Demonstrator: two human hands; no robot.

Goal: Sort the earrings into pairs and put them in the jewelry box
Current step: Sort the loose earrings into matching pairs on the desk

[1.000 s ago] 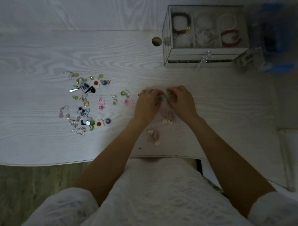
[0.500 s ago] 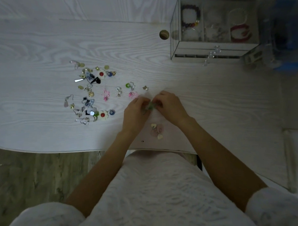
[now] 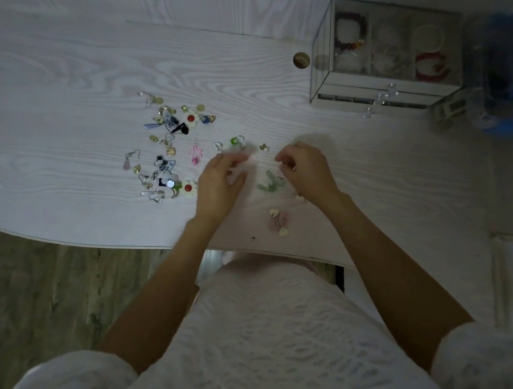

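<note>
Inventory, head view, qty per type:

- Hands: 2, left hand (image 3: 219, 181) and right hand (image 3: 307, 171).
- Jewelry box (image 3: 362, 84): 1 pc, glass-sided; top showed 3 compartments, w/ 1 drawer front below.
- Bracelets in box: approx. 3 discernible, incl. 1 red bracelet (image 3: 430, 66); remaining contents too blurred to count.
- Loose earring pile (image 3: 168, 145): approx. 25 pcs on left of tabletop (image 3: 68, 85); exact qty could not be determined.
- Red-centred flower earrings: 2, upper flower (image 3: 191, 119) and lower flower (image 3: 189, 188).
- Pink outline earring (image 3: 195, 153): 1.
- Green earrings (image 3: 271, 182): 1 group between hands, qty indistinct.
- Pink heart earrings (image 3: 280, 222): 1 group near front edge.
- Round hole (image 3: 301, 60) in tabletop: 1.
</note>
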